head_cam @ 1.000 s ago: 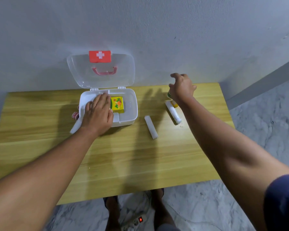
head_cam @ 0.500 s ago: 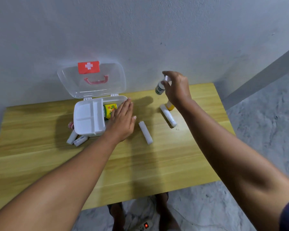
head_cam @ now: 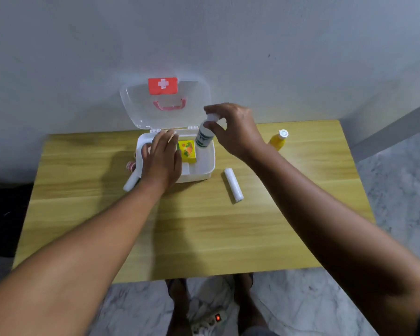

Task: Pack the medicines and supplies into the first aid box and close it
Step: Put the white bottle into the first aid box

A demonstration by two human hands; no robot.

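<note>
The white first aid box (head_cam: 210, 163) stands open at the back of the wooden table (head_cam: 204, 234), its clear lid (head_cam: 141, 105) with a red cross label leaning on the wall. A yellow carton (head_cam: 188, 151) lies inside. My left hand (head_cam: 161, 161) rests flat on the box's left half, fingers spread, hiding what is under it. My right hand (head_cam: 235, 132) grips a small white bottle with a green label (head_cam: 204, 138) by its cap, hanging over the box's right half.
An orange bottle with a white cap (head_cam: 278, 140) stands at the back right. A white gauze roll (head_cam: 233, 185) lies right of the box. Another white roll (head_cam: 131, 183) and a red-and-white item (head_cam: 131, 165) lie at its left. A power strip (head_cam: 209, 321) sits on the floor.
My right hand lifted the small bottle from the right side and carried it left over the box. My left hand slid from the box's right side back onto its left half.
</note>
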